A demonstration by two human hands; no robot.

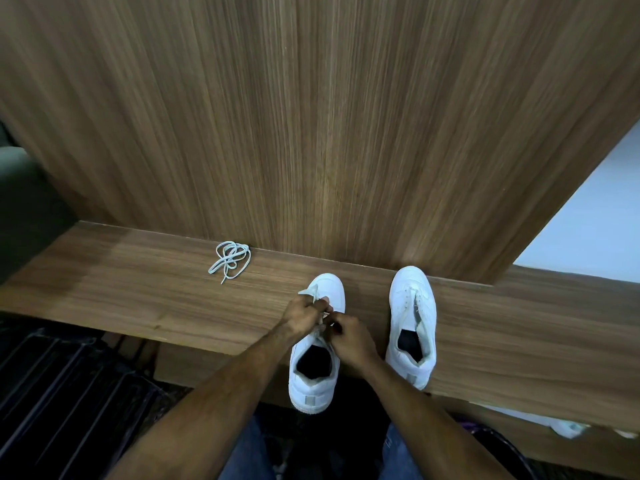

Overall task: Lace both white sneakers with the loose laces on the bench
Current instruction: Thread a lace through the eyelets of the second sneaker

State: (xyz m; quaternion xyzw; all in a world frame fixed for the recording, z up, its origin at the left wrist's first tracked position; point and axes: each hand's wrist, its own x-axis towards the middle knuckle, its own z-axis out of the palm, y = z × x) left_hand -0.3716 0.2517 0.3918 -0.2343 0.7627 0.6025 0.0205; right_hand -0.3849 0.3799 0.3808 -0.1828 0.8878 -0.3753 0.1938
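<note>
I have a tall wood-grain wall panel (311,116) filling the upper view, from nine o'clock round to two. Below it runs the wooden bench (138,299), a long plank crossing the frame from eight o'clock to four.

Two white sneakers stand on the bench, toes toward the panel, heels hanging over the near edge. The left sneaker (313,375) sits just below centre at about six o'clock; the right sneaker (412,317) is beside it toward four o'clock, apart from it, with its tongue loose and no lace that I can make out in its eyelets.

My two bare forearms come up from the bottom edge and meet over the left sneaker's eyelet area. My left hand (304,315) has its fingers curled and pinches a lace end (310,292) that sticks up toward the toe. My right hand (349,336) is curled tight too, its fingertips pinching lace at the eyelets, though the exact strand is hidden under the knuckles.

A second loose lace (230,259) lies in a tangled coil on the bench at ten o'clock, against the foot of the panel, well apart from both shoes.
</note>
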